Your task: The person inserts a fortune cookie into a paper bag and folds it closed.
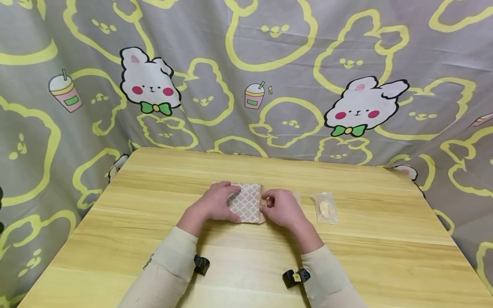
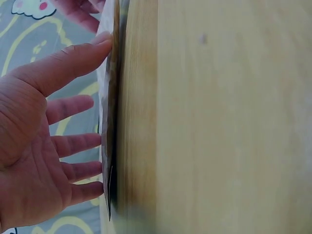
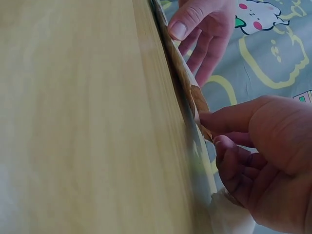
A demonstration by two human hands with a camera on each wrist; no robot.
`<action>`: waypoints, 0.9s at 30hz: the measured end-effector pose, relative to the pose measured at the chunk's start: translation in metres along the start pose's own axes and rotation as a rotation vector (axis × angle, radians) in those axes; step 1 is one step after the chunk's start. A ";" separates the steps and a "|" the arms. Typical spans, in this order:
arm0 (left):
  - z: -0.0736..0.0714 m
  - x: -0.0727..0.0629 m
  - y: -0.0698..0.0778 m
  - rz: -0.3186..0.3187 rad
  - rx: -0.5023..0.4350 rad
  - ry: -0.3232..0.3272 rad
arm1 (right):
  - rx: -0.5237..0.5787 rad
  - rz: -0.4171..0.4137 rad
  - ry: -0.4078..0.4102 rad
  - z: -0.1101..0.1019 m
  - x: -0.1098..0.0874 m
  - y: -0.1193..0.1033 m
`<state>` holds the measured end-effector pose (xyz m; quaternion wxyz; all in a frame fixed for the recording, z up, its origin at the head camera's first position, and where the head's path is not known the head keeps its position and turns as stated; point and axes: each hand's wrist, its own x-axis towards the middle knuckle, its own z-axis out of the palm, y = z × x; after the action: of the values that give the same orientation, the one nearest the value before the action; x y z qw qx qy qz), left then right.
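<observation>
A flat paper packet (image 1: 249, 203) with a white and beige lattice print lies on the table, brown along its open-looking right end. My left hand (image 1: 219, 203) rests over its left part, thumb at the near edge and fingers toward the far edge. In the left wrist view the fingers (image 2: 75, 145) are spread and nearly straight against the packet. My right hand (image 1: 283, 207) pinches the packet's right-end flap between thumb and fingers. The right wrist view shows the brown flap (image 3: 196, 100) at those fingertips. Whatever is inside the packet stays hidden.
A small clear plastic bag (image 1: 326, 208) holding a cream-coloured piece lies right of my right hand. Another bit of clear plastic (image 1: 297, 197) shows partly behind that hand. The wooden table (image 1: 239, 265) ends at a patterned grey curtain (image 1: 215, 38).
</observation>
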<state>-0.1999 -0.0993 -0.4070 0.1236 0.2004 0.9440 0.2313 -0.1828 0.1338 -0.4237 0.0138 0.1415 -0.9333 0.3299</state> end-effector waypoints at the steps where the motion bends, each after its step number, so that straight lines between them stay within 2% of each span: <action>1: 0.000 0.000 0.000 0.001 -0.003 0.000 | 0.001 0.005 -0.003 0.001 0.000 0.000; 8: 0.001 0.001 -0.002 0.010 -0.028 0.000 | -0.001 0.043 -0.032 0.003 0.001 -0.001; 14: 0.001 0.001 -0.004 0.031 -0.038 0.012 | -0.009 0.039 -0.078 0.007 0.002 -0.002; 21: 0.001 0.001 -0.005 0.021 -0.026 -0.006 | 0.019 -0.027 -0.094 0.014 0.005 -0.001; 27: 0.003 0.001 -0.004 0.023 -0.009 -0.035 | 0.015 -0.044 -0.103 0.016 0.005 -0.003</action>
<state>-0.2016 -0.1008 -0.4115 0.1384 0.2147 0.9382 0.2336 -0.1855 0.1200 -0.4338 -0.0280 0.1790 -0.9269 0.3288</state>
